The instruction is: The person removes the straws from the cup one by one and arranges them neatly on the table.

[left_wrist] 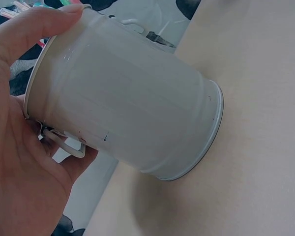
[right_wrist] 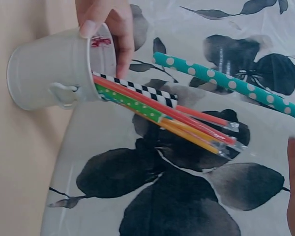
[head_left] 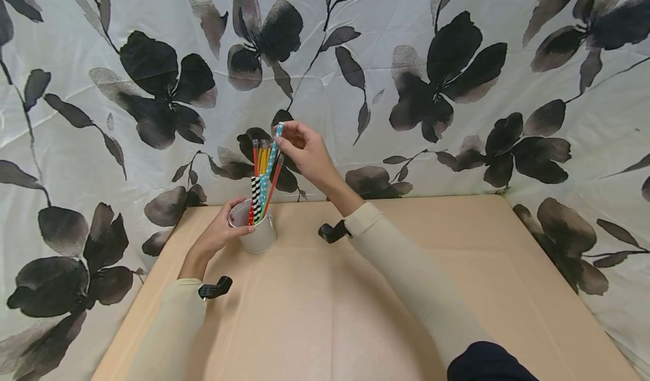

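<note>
A white metal bucket (head_left: 260,239) stands near the table's back left edge, holding several pencils and patterned sticks, among them a black-and-white checked one (right_wrist: 160,95) and a green dotted one (right_wrist: 132,104). My left hand (head_left: 219,233) grips its rim, thumb on the near side; in the left wrist view the palm lies along the bucket (left_wrist: 123,93). Above it, my right hand (head_left: 310,154) pinches the top of a teal stick with white dots (right_wrist: 226,81), whose lower end is outside the bucket in the right wrist view.
The light wooden table (head_left: 315,302) extends toward me and to the right. Behind it hangs a white cloth (head_left: 376,8) with a dark flower print, also down both sides.
</note>
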